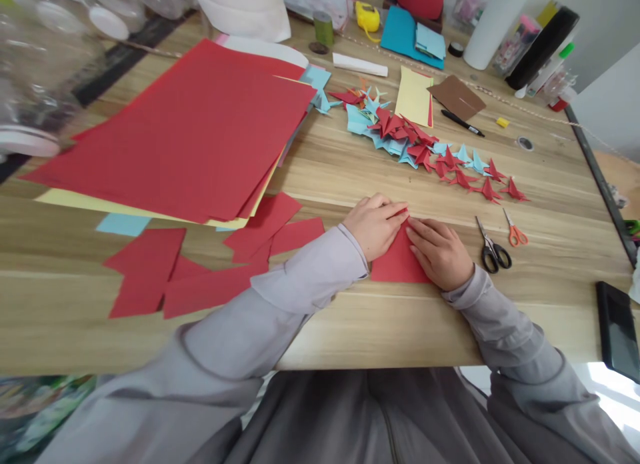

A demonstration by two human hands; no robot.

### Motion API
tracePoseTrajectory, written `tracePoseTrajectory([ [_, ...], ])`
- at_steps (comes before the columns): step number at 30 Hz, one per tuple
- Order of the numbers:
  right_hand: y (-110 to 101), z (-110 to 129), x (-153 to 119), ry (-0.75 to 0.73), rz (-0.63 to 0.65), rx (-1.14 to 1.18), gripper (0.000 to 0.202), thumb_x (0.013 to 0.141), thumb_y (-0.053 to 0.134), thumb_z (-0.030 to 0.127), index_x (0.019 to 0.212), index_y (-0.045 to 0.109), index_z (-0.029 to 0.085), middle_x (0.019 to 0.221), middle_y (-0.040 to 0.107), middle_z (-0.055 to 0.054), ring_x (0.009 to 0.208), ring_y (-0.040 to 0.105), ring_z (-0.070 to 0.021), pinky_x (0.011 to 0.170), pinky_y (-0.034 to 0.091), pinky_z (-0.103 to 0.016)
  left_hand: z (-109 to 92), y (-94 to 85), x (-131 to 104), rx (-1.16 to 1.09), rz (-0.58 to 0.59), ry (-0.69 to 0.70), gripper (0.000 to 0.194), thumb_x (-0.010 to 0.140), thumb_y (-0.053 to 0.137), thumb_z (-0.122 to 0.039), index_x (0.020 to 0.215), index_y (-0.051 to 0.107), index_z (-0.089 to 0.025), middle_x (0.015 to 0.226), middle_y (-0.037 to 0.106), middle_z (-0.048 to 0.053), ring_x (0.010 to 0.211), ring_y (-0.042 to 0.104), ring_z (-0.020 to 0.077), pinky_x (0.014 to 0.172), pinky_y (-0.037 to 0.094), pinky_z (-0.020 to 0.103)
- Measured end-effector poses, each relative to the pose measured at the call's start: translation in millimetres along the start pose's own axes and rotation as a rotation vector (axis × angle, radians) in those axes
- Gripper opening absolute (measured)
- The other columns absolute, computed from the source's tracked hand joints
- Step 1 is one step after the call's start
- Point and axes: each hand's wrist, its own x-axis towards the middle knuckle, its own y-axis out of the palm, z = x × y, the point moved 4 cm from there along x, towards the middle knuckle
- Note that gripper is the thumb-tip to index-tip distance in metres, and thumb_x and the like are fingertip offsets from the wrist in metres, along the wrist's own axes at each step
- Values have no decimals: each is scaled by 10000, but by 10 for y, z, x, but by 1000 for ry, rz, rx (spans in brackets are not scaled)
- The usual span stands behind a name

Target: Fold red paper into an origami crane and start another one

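A small sheet of red paper [401, 264], its upper part narrowing between my hands, lies on the table in front of me. My left hand [376, 225] grips its upper left side, fingers closed together and fingertips at the top point. On the right side of the sheet, my right hand [442, 249] rests with fingers stretched out flat, its fingertips close to those of the left. Both thumbs are mostly hidden. Several loose red paper pieces [145, 274] lie to the left. Beyond my hands are folded red paper cranes [463, 178] and light blue paper cranes [479, 163].
Large red sheets [190, 131] are stacked at the left. Black-handled scissors [493, 251] and small orange scissors [517, 233] lie right of my hands. A black pen [463, 123], yellow paper [413, 97] and brown paper [457, 97] are farther back. A phone [619, 331] sits at the right edge.
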Motion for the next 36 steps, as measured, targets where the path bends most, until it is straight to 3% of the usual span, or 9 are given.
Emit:
tracePoseTrajectory([
  [8, -11, -12, -3, -39, -64, 12, 331, 942, 447, 236, 1188, 650, 150, 1285, 633, -85, 1131, 553, -247, 929, 500, -402, 10, 1, -12, 2, -24, 17, 379, 924, 403, -256, 1208, 635, -158, 1293, 615, 98, 1035, 535, 264, 802, 462, 430],
  [19, -2, -11, -10, -41, -56, 15, 325, 937, 459, 224, 1196, 644, 161, 1292, 628, -89, 1151, 543, -247, 929, 508, -411, 6, 9, -13, 5, -10, 6, 384, 933, 393, -276, 1211, 633, -163, 1295, 614, 91, 1045, 534, 266, 821, 460, 429],
  [27, -8, 15, -8, -55, -72, -9, 321, 932, 463, 207, 1187, 648, 143, 1289, 630, -85, 1136, 551, -251, 931, 512, -409, -7, -28, -10, 41, -21, -29, 419, 927, 383, -284, 1225, 611, -97, 1370, 528, 172, 1017, 535, 271, 848, 456, 448],
  [36, 2, 19, -6, -43, -68, -4, 317, 932, 462, 203, 1183, 650, 158, 1294, 626, -92, 1144, 554, -248, 935, 512, -416, -51, -40, -5, 87, 36, 8, 443, 943, 345, -280, 1279, 568, -96, 1310, 600, 116, 1032, 542, 280, 777, 455, 445],
])
